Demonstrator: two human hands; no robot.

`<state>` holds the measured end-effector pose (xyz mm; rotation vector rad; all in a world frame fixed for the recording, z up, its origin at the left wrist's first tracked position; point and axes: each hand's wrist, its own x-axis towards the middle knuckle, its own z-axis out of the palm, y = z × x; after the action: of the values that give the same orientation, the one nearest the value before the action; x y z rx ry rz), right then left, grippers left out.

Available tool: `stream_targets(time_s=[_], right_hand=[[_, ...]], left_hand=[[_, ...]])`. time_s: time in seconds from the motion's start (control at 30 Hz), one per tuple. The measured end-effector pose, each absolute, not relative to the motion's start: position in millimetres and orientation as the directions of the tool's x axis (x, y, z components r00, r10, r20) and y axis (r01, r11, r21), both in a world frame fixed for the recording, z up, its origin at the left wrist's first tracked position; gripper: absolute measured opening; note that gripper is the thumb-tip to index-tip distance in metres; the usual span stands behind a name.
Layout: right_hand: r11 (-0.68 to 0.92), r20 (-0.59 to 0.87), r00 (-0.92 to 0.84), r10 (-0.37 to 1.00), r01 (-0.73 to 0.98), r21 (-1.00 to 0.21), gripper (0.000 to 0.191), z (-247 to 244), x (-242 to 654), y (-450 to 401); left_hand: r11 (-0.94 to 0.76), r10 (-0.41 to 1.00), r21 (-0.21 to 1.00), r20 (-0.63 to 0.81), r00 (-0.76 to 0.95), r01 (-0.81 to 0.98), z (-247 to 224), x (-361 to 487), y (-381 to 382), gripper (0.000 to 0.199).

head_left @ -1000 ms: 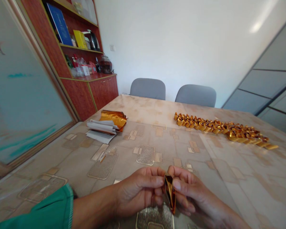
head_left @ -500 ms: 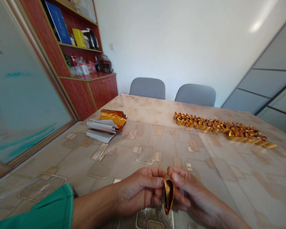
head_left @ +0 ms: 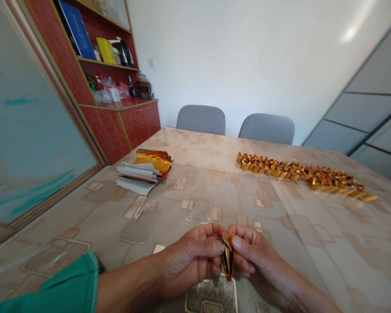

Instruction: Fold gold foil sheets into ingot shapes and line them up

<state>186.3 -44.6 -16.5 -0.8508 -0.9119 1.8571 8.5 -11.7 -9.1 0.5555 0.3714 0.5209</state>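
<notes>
Between my two hands, above the near side of the table, is a small folded gold foil paper piece [head_left: 227, 257], narrow and pointed at its lower end, with a dark gap along its middle. My left hand [head_left: 195, 254] pinches its left side between thumb and fingers. From the right, my right hand [head_left: 252, 252] grips the upper right side with its thumb and fingers. A stack of gold foil paper sheets [head_left: 154, 160] with white backs lies farther off to the left. Rows of folded gold foil pieces [head_left: 296, 171] stand close together at the far right.
A patterned cloth [head_left: 169, 208] covers the table. Two grey chairs [head_left: 201, 119] stand at its far side, before a white wall. To the left are a red-brown cabinet [head_left: 140, 124] with bottles and boxes, and a sliding glass door [head_left: 29, 130].
The folded foil piece has been raised slightly, and its opening looks narrower. Both hands stay on it, with the right thumb closer against its side.
</notes>
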Motion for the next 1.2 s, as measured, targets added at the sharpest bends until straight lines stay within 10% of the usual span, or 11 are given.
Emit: stream_targets(time_s=[0.67, 1.2], right_hand=[[-0.358, -0.164, -0.392, 0.905, -0.496, -0.791, 0.027, -15, 183, -45], [-0.403, -0.164, -0.446, 0.88, -0.52, -0.753, 0.026, -25, 183, -42]], left_hand=[[0.841, 0.507, 0.334, -0.215, 0.835, -0.425, -13, 10, -4, 0.029], [0.564, 0.738, 0.769, -0.304, 0.602, -0.302, -1, 13, -11, 0.037]])
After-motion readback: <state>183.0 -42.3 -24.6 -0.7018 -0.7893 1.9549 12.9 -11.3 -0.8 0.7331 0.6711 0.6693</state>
